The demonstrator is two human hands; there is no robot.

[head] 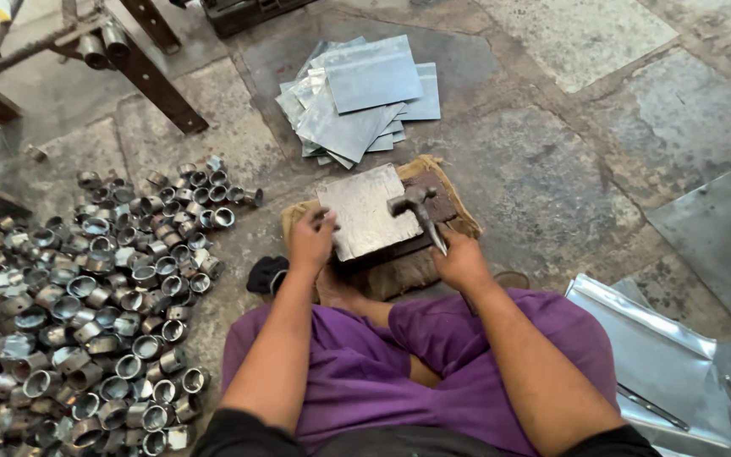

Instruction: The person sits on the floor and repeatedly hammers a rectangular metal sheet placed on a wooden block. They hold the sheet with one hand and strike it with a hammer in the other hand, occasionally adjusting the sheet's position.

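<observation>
A: Metal sheet is laid flat on the block, dead centre. Its 9 o'clock edge is pinned by the left hand, fingers pressed down, so no shift under blows.

B: Hammer is gripped in the right hand, fist wrapped round the handle, head resting on the sheet's 3 o'clock edge. Stack of sheets is kept at 12, rings heaped at 9, within reach.

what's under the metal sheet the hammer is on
The sheet lies on a dark block, itself on burlap. How far the block runs beneath is covered.
</observation>
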